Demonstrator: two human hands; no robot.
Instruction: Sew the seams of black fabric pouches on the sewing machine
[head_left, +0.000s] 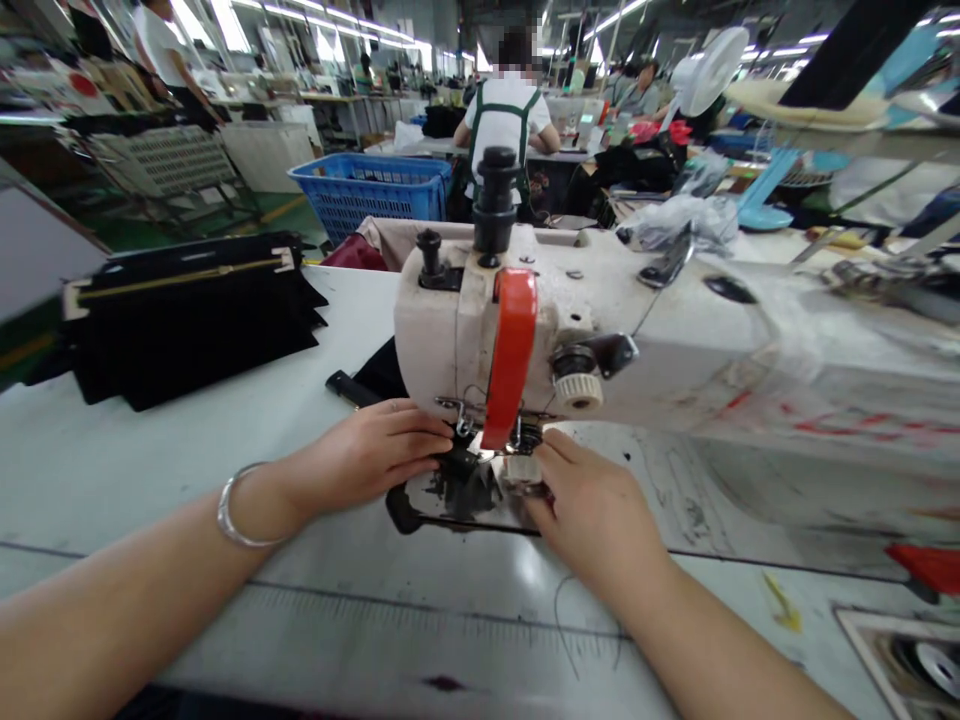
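A white sewing machine [660,340] with a red guard [511,355] stands over the table. My left hand [375,450], with a silver bangle at its wrist, presses its fingers together on black fabric [381,375] left of the needle area. Part of that fabric lies behind the machine head. My right hand [592,500] is beside the presser area, fingers curled by a small metal block [523,470]; its fingertips are partly hidden, and what they hold cannot be made out.
A stack of black pieces [195,325] lies on the table [322,620] at the left. Behind are a blue basket [375,190], a seated person [506,115] and a white fan [709,75]. Loose thread lies near the front right.
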